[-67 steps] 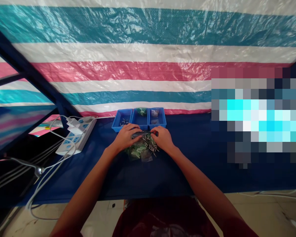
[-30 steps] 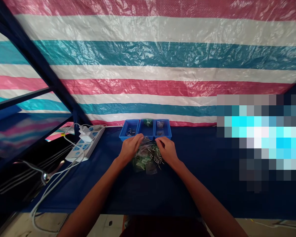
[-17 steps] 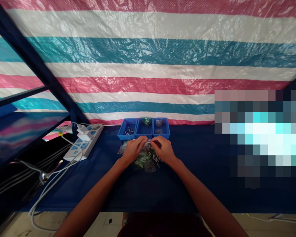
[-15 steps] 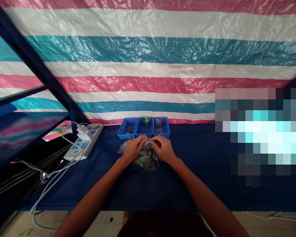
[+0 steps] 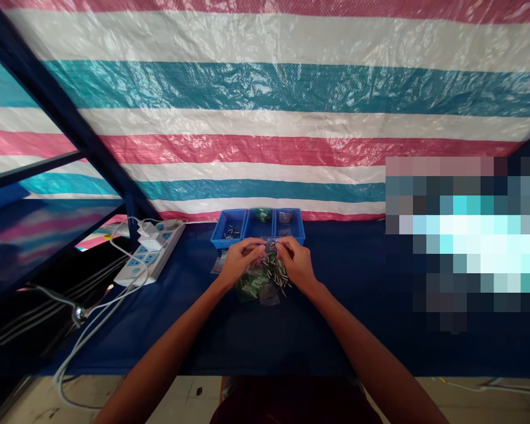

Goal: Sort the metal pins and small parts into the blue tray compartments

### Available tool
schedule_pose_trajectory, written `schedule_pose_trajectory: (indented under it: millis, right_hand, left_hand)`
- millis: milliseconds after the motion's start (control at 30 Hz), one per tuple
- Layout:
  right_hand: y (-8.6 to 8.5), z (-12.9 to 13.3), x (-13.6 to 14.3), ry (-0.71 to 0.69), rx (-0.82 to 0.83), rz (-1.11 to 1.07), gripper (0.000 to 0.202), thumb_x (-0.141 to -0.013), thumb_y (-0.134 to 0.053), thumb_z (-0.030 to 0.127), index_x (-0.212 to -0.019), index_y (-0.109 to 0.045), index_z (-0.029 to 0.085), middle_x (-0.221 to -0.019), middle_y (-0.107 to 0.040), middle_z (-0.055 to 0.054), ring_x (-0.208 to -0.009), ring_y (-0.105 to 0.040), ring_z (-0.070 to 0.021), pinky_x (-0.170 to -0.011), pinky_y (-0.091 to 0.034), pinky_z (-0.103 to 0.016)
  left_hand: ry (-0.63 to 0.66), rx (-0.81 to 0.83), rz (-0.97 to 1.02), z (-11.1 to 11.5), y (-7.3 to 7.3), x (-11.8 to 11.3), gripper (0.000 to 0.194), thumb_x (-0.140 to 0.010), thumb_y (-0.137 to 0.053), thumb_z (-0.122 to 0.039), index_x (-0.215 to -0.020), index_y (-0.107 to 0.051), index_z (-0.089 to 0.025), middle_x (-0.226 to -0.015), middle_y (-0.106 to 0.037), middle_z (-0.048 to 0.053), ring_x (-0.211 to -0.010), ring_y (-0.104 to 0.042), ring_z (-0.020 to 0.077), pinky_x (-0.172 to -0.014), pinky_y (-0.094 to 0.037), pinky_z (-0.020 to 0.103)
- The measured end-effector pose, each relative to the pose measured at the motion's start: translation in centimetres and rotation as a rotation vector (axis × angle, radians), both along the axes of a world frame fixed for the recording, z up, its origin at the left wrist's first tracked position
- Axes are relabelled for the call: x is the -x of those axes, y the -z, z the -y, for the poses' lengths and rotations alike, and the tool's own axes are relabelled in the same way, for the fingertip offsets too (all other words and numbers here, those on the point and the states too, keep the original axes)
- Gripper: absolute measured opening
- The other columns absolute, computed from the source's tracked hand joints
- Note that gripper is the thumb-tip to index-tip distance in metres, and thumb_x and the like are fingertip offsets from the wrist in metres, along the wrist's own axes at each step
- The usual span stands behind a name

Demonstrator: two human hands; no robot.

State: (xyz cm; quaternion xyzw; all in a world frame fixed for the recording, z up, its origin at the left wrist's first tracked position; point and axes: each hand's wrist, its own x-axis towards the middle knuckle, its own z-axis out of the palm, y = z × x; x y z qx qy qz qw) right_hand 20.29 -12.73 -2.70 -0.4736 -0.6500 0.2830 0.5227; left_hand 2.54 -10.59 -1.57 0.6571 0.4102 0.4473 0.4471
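Head view: three blue bins [image 5: 228, 229] on the bench [image 5: 256, 347], and we're pinching one clear bag [image 5: 271, 242], shiny and see-through! It spans the gap between our left grip [image 5: 264, 248] and right grip [image 5: 279, 246], held at the fingertips, right by many loose metal pins [image 5: 279, 277], too jumbled to count.

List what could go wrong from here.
1. The clear bag between the left hand and right hand is right by the loose metal pieces; contents could mix if it spills.
2. Those loose pieces might scatter if a hand brushes them.
3. White cable loops over the table's near edge; a snag could tug the power strip.
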Motion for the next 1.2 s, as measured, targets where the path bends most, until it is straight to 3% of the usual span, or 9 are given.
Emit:
schedule_pose_trajectory:
  millis: [200,300,400,600,767,933,1067,1133,1200]
  right_hand:
    - [0.0,0.0,0.0,-0.028,0.015,0.012,0.026,-0.091,-0.05,0.038,-0.105,-0.063,0.02,-0.071,-0.065,0.0,-0.061,-0.061,-0.0151,-0.06,-0.046,-0.025]
    - [0.0,0.1,0.0,-0.04,0.008,-0.001,0.042,-0.089,-0.051,0.032,-0.129,-0.053,0.02,-0.086,-0.067,-0.003,-0.064,-0.062,-0.0144,-0.06,-0.049,-0.025]
    - [0.1,0.2,0.0,-0.059,-0.032,0.008,0.046,-0.091,-0.045,0.025,-0.137,-0.046,0.02,-0.095,-0.067,-0.004,-0.064,-0.063,-0.0128,-0.063,-0.051,-0.026]
    - [0.4,0.2,0.0,-0.068,-0.137,0.134,0.037,-0.095,-0.038,0.021,-0.124,-0.06,0.022,-0.111,-0.067,-0.008,-0.079,-0.066,-0.0151,-0.077,-0.053,-0.029]
    - [0.5,0.0,0.1,-0.036,-0.261,0.118,0.026,-0.096,-0.046,0.025,-0.11,-0.068,0.022,-0.103,-0.069,-0.008,-0.092,-0.065,-0.0189,-0.077,-0.053,-0.029]
    - [0.4,0.1,0.1,0.004,-0.324,0.07,0.022,-0.096,-0.05,0.029,-0.091,-0.07,0.02,-0.086,-0.067,-0.006,-0.078,-0.063,-0.0166,-0.072,-0.051,-0.028]
    - [0.3,0.2,0.1,0.043,-0.293,0.07,0.022,-0.095,-0.051,0.031,-0.09,-0.069,0.02,-0.081,-0.063,-0.004,-0.069,-0.058,-0.0149,-0.067,-0.049,-0.027]
    - [0.3,0.2,0.1,0.056,-0.286,0.089,0.021,-0.095,-0.051,0.032,-0.09,-0.068,0.02,-0.082,-0.06,-0.004,-0.068,-0.056,-0.0142,-0.066,-0.049,-0.027]
    - [0.4,0.2,0.2,0.067,-0.302,0.111,0.022,-0.094,-0.052,0.033,-0.09,-0.068,0.02,-0.086,-0.056,-0.005,-0.07,-0.055,-0.0145,-0.066,-0.049,-0.027]
  left_hand:
    - [-0.066,-0.04,-0.029,0.2,0.2,-0.1,0.032,-0.079,-0.069,-0.047,-0.084,-0.068,-0.015,-0.065,-0.068,0.002,-0.055,-0.061,0.0151,-0.048,-0.047,0.024]
    - [-0.081,-0.063,-0.018,0.2,0.3,-0.1,0.033,-0.08,-0.067,-0.048,-0.085,-0.067,-0.015,-0.063,-0.066,0.002,-0.055,-0.06,0.0143,-0.048,-0.047,0.024]
    - [-0.059,-0.057,-0.007,0.2,0.2,0.1,0.033,-0.081,-0.066,-0.049,-0.085,-0.066,-0.016,-0.063,-0.065,0.001,-0.055,-0.059,0.0145,-0.05,-0.047,0.025]
    - [0.029,-0.034,0.029,0.5,-0.5,0.2,0.032,-0.082,-0.066,-0.048,-0.077,-0.064,-0.016,-0.065,-0.065,0.002,-0.055,-0.058,0.0139,-0.052,-0.048,0.026]
    - [0.099,-0.005,0.074,0.4,-0.6,0.1,0.036,-0.081,-0.067,-0.049,-0.071,-0.065,-0.015,-0.066,-0.067,0.004,-0.056,-0.058,0.0139,-0.052,-0.047,0.025]
    - [-0.04,-0.149,-0.026,0.5,0.1,0.3,0.054,-0.094,-0.042,-0.056,-0.064,-0.06,-0.016,-0.06,-0.06,0.005,-0.055,-0.055,0.0138,-0.055,-0.047,0.026]
    - [-0.217,-0.397,-0.097,0.7,0.4,0.4,0.036,-0.092,-0.051,-0.051,-0.094,-0.061,-0.017,-0.086,-0.065,0.006,-0.07,-0.059,0.0146,-0.062,-0.05,0.025]
    - [-0.186,-0.474,-0.172,0.7,0.3,0.3,0.038,-0.089,-0.058,-0.047,-0.112,-0.059,-0.017,-0.1,-0.066,0.008,-0.074,-0.061,0.0147,-0.061,-0.051,0.024]
    - [-0.147,-0.563,-0.273,0.8,0.3,0.2,0.033,-0.088,-0.062,-0.041,-0.112,-0.062,-0.017,-0.098,-0.068,0.008,-0.071,-0.061,0.0136,-0.061,-0.051,0.024]
